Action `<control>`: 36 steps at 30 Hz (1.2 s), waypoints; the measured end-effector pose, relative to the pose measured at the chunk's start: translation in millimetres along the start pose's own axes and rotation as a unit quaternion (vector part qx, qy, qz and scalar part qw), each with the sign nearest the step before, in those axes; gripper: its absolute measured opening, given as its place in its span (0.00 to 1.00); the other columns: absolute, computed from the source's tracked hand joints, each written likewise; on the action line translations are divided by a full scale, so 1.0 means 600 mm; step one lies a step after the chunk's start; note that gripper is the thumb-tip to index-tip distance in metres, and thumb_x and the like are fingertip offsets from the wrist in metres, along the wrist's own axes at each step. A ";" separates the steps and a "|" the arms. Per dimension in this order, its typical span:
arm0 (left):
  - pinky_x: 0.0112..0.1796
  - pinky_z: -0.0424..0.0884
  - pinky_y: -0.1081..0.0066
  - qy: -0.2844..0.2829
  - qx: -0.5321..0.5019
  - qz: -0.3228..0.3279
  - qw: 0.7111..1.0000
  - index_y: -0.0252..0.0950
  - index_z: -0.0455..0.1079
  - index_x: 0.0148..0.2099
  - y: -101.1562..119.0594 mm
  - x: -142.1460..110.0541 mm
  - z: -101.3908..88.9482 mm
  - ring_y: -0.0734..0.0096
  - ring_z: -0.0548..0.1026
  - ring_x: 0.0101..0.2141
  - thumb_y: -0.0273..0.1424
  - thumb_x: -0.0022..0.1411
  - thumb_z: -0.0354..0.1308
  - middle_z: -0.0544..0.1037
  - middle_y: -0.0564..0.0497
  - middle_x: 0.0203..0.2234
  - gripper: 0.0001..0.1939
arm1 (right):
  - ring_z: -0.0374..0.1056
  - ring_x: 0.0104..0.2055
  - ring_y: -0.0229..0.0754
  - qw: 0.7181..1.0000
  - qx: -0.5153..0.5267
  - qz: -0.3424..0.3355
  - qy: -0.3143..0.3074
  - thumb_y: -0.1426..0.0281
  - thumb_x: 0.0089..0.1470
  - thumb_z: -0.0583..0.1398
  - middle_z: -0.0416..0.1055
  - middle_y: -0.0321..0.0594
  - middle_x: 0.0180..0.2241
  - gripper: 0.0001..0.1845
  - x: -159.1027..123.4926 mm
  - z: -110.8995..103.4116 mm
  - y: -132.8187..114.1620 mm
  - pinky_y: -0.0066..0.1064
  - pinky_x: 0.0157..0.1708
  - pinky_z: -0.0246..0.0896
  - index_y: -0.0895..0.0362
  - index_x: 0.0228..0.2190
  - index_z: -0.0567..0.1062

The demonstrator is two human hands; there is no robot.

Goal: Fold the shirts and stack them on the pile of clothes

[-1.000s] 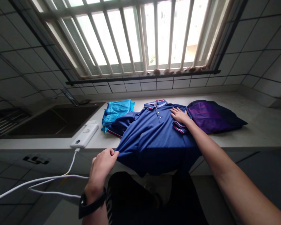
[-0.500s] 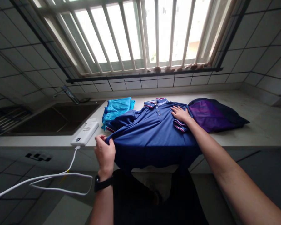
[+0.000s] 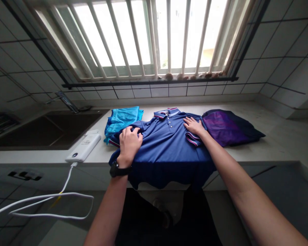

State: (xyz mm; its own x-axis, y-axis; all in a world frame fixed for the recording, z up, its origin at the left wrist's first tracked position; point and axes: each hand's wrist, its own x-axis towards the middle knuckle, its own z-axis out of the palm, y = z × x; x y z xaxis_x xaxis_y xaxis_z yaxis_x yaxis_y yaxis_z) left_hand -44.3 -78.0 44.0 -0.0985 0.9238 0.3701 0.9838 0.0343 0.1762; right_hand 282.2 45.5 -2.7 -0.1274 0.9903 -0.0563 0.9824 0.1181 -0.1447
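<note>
Blue polo [image 3: 164,147] under hands [image 3: 128,143] [image 3: 193,125]; power-bank [image 3: 83,148] print unreadable.

Pale stone countertop [image 3: 279,136] across the middle of the frame, blue polo shirt [image 3: 166,143] at center, folded turquoise clothes [image 3: 123,119] left of it, purple and navy garment [image 3: 228,128] right of it, white power bank [image 3: 83,147] toward the left

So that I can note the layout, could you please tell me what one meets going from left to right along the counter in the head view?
sink, power bank, teal garment, blue polo shirt, purple garment
</note>
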 end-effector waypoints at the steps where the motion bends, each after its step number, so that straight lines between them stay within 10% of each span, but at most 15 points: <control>1: 0.57 0.69 0.52 -0.004 0.026 -0.032 0.999 0.37 0.77 0.53 -0.003 0.018 -0.005 0.45 0.72 0.58 0.31 0.68 0.53 0.75 0.35 0.57 0.16 | 0.37 0.78 0.53 1.000 0.002 0.001 -0.001 0.57 0.72 0.40 0.40 0.36 0.76 0.32 0.000 0.000 0.000 0.70 0.70 0.35 0.47 0.73 0.52; 9: 0.48 0.75 0.58 -0.016 0.003 -0.131 0.991 0.37 0.73 0.54 -0.085 0.072 -0.042 0.49 0.80 0.47 0.34 0.65 0.58 0.81 0.40 0.43 0.17 | 0.37 0.77 0.54 1.000 0.006 0.000 0.006 0.56 0.72 0.41 0.41 0.36 0.76 0.32 0.003 0.004 0.000 0.70 0.70 0.36 0.45 0.73 0.54; 15: 0.57 0.70 0.55 0.147 0.013 -0.090 0.985 0.32 0.73 0.51 -0.108 0.135 -0.081 0.51 0.75 0.56 0.28 0.68 0.53 0.77 0.38 0.53 0.13 | 0.37 0.77 0.53 1.000 0.007 -0.001 0.010 0.57 0.72 0.41 0.41 0.36 0.76 0.32 0.001 0.004 -0.001 0.70 0.70 0.36 0.47 0.73 0.54; 22: 0.43 0.74 0.61 -0.174 -0.054 -0.202 0.962 0.33 0.74 0.37 -0.172 0.168 -0.076 0.44 0.81 0.45 0.40 0.52 0.70 0.82 0.41 0.35 0.16 | 0.37 0.78 0.53 1.000 0.010 -0.001 0.006 0.58 0.72 0.42 0.42 0.37 0.76 0.32 -0.004 0.000 -0.004 0.69 0.70 0.35 0.48 0.73 0.54; 27: 0.34 0.67 0.67 -0.108 -0.074 -0.221 0.966 0.36 0.69 0.28 -0.212 0.160 -0.073 0.56 0.78 0.35 0.38 0.53 0.64 0.73 0.50 0.22 0.11 | 0.38 0.78 0.53 1.000 0.013 -0.002 0.008 0.58 0.72 0.42 0.41 0.37 0.76 0.33 -0.004 0.000 -0.004 0.70 0.70 0.35 0.49 0.73 0.54; 31: 0.32 0.64 0.70 -0.008 -0.109 -0.199 0.974 0.39 0.60 0.26 -0.189 0.170 -0.092 0.63 0.76 0.34 0.37 0.60 0.59 0.66 0.54 0.21 0.14 | 0.38 0.77 0.53 1.000 0.012 -0.001 0.008 0.58 0.71 0.42 0.42 0.37 0.76 0.33 -0.002 0.001 -0.003 0.70 0.70 0.35 0.49 0.73 0.54; 36: 0.47 0.71 0.64 0.040 -0.128 -0.156 0.979 0.38 0.66 0.41 -0.060 0.172 -0.122 0.59 0.78 0.48 0.33 0.64 0.60 0.80 0.44 0.44 0.06 | 0.38 0.77 0.53 1.000 0.014 -0.001 0.009 0.58 0.72 0.42 0.42 0.37 0.76 0.32 -0.003 0.001 -0.003 0.70 0.70 0.34 0.48 0.72 0.54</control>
State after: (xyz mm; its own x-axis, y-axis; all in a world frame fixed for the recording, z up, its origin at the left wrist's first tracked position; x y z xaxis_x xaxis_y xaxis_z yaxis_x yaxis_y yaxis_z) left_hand -101.0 -11.8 142.8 -0.4102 0.8504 0.3295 0.8345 0.2043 0.5117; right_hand 280.6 43.5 -2.9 -0.1257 0.9913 -0.0378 0.9779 0.1174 -0.1731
